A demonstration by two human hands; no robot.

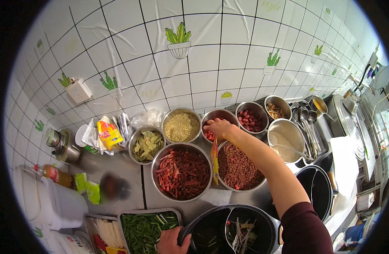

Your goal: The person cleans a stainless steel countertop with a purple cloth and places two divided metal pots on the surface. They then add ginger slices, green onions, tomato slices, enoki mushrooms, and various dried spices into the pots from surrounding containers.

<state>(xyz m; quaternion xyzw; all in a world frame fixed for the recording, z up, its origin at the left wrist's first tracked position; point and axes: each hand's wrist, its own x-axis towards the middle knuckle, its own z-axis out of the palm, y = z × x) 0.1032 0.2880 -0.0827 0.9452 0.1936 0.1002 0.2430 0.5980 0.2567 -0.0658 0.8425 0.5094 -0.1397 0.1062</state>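
Note:
My left hand (173,242) grips the left handle of a black divided pot (204,227). One side of the pot holds dark liquid with bits of green; the other holds pale strips and other pieces. Across the counter, my right hand (220,127) reaches into a steel bowl (224,111) of small red dried berries that look like goji. Its fingertips are among the berries, so I cannot see what they hold. Below that arm sits a bowl of reddish-brown peppercorns (240,163), partly covered by it. A yellow and red packet (215,162) stands against this bowl.
Around me stand bowls of dried chillies (181,171), bay leaves (147,146), yellowish granules (181,126), jujubes (251,120) and white powder (288,139). Chopped green onions (147,227) fill a tray. A second divided pot (320,190), ladles (304,116) and a bottle (56,174) flank the counter.

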